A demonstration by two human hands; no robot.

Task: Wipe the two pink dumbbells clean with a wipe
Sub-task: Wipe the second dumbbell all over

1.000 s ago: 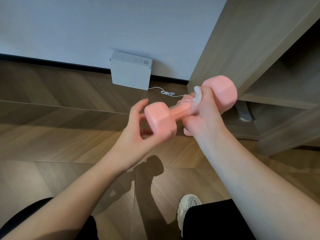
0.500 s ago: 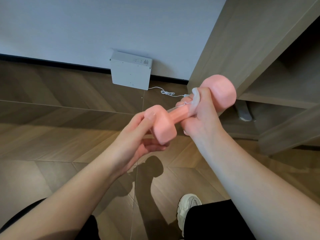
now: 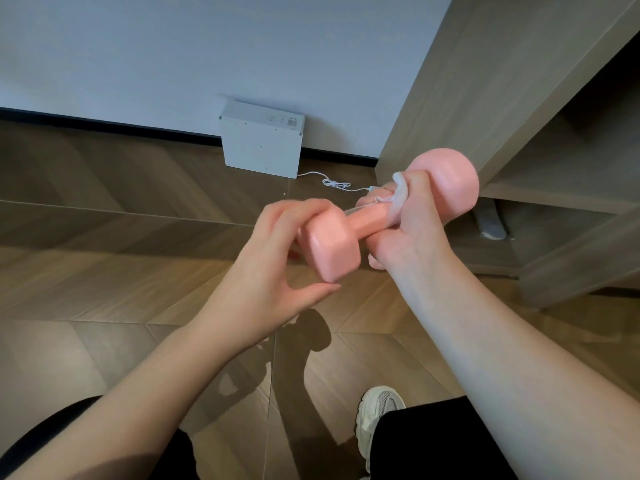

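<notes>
The left hand grips the near, blocky head of a smooth-coated pink dumbbell. Its fingers curl over the top and its thumb stretches underneath. This looks like a steadying hold that lets the weight be turned while the other hand cleans.

The right hand is closed round the far end of the handle with a thin, crumpled white wipe trapped between palm and bar. A fold of the wipe pokes out above the knuckles and a strand trails along the handle. How far the wipe wraps round the bar is hidden by the fingers. The grip suggests the handle is being rubbed, with the rounded far head beyond the fist left to do.

The dumbbell is held in the air at about chest height, slanting from lower left up to the right, touching nothing but the hands. A second dumbbell is not in view.

Below is a brown herringbone wood floor. A flat white box leans against the pale wall, with a thin white cable running from it. A wooden shelf unit stands to the right, with a grey object under its lowest shelf. A pale sneaker shows near the bottom edge.
</notes>
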